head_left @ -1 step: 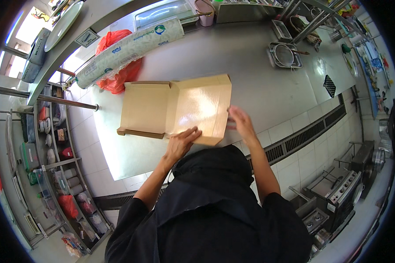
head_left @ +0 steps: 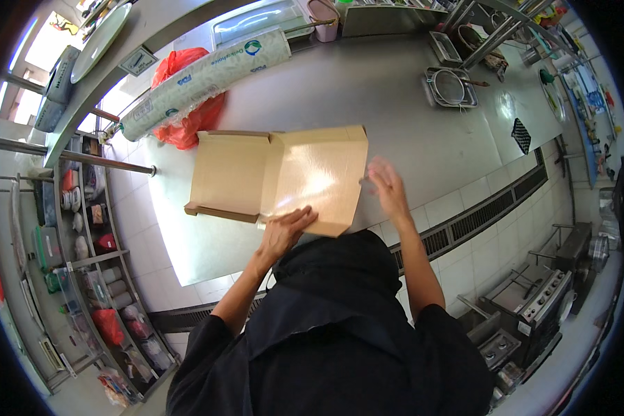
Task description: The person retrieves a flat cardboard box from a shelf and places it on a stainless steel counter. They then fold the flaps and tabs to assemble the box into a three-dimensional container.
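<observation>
A brown cardboard box point(head_left: 232, 173) lies unfolded on the steel table in front of me, with two panels joined by a crease. Its right panel has a shiny inner face, and narrow flaps run along the left panel's far and near edges. My left hand point(head_left: 283, 234) is on the near edge by the crease, its fingers over the inner face and its thumb hidden. Just beyond the right edge, my right hand point(head_left: 390, 191) is raised with nothing visible in it. Its fingers are apart and smeared by motion.
A large plastic-wrapped roll point(head_left: 208, 83) rests on red plastic bags point(head_left: 194, 121) behind the box. A strainer point(head_left: 448, 87) sits in a metal tray at the far right. The steel table point(head_left: 388, 76) has a near edge close to my body. Shelving point(head_left: 97, 249) stands left.
The box's right panel has shifted slightly toward me. My right hand has moved a little right and away from the panel's edge. The left hand stays on the near edge.
</observation>
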A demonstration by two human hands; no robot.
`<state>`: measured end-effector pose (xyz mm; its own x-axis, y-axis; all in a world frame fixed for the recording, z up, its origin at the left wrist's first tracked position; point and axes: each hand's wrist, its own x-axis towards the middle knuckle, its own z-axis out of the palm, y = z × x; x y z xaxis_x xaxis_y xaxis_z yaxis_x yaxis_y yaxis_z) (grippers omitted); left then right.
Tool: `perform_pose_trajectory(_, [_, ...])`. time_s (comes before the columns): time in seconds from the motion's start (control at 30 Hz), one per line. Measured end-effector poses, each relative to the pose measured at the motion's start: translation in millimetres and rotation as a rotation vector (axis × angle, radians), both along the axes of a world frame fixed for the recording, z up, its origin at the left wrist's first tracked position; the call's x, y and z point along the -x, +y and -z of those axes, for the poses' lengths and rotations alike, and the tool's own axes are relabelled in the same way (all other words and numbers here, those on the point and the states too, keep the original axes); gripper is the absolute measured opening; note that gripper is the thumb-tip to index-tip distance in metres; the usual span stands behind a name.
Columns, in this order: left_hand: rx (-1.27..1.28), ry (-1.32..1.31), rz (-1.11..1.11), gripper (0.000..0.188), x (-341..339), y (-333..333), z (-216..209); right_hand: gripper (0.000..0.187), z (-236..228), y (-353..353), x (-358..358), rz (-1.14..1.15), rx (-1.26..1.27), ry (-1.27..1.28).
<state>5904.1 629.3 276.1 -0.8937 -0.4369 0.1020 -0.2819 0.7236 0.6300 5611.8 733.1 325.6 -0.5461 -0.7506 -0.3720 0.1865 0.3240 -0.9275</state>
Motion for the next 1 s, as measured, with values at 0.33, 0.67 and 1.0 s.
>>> perform_pose_trajectory(0.33, [-0.077,0.036,0.362,0.060,16.9,-5.2,-110.0,0.050,-61.9,-2.9,62.3,-0.825,-0.157,1.362])
perform_pose_trajectory(0.67, [0.218,0.222,0.531,0.055,56.7,-13.1,-110.2,0.039,-57.2,67.0,112.6,-0.825,-0.149,1.477])
perform_pose_trajectory(1.0, [0.098,0.112,0.280,0.043,18.9,-79.0,-34.8,0.022,-29.4,82.1,60.5,-0.756,0.114,1.470])
